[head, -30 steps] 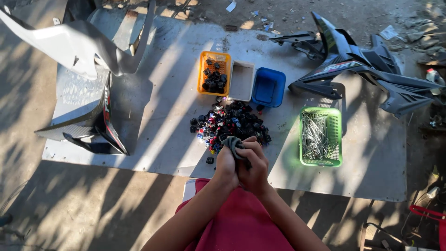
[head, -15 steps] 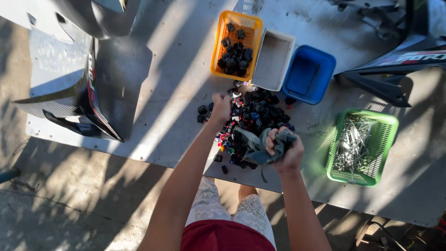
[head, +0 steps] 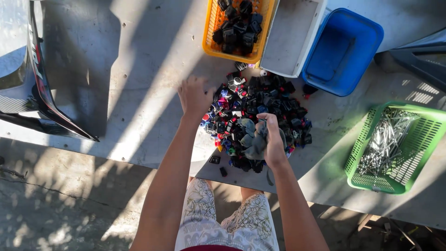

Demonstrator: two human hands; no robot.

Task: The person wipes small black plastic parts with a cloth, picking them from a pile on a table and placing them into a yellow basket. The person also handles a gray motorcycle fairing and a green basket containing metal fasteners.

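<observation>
Sorting small plastic parts from a heap on a grey work table (head: 139,107).

Largest first: the table carries a dark vehicle panel (head: 28,79) at left, a blue tub (head: 344,51), a green basket (head: 395,148) of metal pins, a white tray (head: 292,37), and an orange basket (head: 237,28) of black parts. The pile of switches (head: 260,111) sits mid-table, sprawling roughly left to right, pointing no single way. The left hand (head: 195,95) rests on the pile's left edge, fingers curled downward; whether it pinches a piece I cannot tell. The right hand (head: 272,142) is clenched around a grey rag (head: 253,139) over the pile's near side. Picking seems underway; next needs one piece singled out cleanly.
</observation>
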